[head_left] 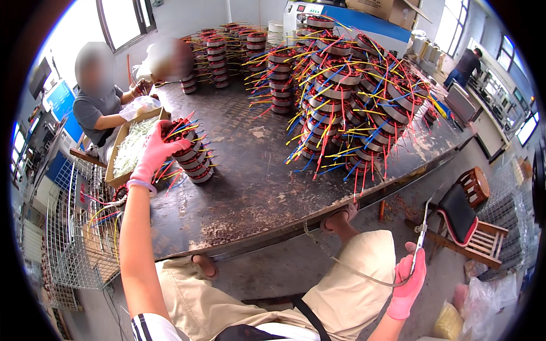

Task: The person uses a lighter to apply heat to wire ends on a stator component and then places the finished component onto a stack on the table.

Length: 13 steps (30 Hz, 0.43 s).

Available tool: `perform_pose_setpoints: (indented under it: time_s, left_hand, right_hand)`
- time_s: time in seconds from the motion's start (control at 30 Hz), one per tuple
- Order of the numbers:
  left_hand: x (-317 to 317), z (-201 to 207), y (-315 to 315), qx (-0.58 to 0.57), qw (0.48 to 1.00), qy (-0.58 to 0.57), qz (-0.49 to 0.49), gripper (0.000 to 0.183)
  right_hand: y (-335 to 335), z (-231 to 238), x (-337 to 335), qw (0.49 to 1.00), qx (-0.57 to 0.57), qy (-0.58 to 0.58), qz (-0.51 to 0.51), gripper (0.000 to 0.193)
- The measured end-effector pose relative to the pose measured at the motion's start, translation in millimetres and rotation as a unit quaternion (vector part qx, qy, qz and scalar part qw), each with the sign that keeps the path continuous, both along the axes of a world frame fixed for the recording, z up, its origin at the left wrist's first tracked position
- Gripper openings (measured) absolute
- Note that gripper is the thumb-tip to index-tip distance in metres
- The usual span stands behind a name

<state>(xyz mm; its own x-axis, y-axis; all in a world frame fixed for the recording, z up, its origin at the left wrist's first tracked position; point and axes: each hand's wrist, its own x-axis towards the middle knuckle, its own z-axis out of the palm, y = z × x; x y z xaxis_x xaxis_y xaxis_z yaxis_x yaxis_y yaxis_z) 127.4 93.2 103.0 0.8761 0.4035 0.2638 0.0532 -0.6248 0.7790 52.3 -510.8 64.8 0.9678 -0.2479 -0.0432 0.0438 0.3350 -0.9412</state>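
Note:
My left hand (154, 152), in a pink glove, reaches over the table and grips the top motor stator (177, 129) of a short stack. Red, blue and yellow lead wires stick out from the stack (196, 163). Off to the right, beyond the table's front edge, my right hand (410, 278), also gloved in pink, is closed around a slim metal air blow gun (421, 233). Its thin bent nozzle points upward. A thin hose (364, 275) runs from it toward the table edge.
Tall stator stacks (335, 96) crowd the worn table (250, 199). A cardboard box of white sleeves (136, 145) sits by my left hand. Two people work at the far left. A wire basket (74, 227) stands left; a wooden chair (463, 221) is at right.

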Motion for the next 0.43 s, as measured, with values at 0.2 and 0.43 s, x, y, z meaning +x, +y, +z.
perform_pose_setpoints:
  time_s: [0.2,0.43]
  left_hand:
    - [-8,7,-5,-0.009,0.999,0.029,-0.027,0.067]
    - [0,-6,4,0.032,0.998,0.013,-0.051,0.070]
  right_hand:
    - [-3,-4,-3,1.000,0.011,0.010,-0.003,0.041]
    - [-6,-4,-6,1.000,0.005,-0.002,0.021,0.043]
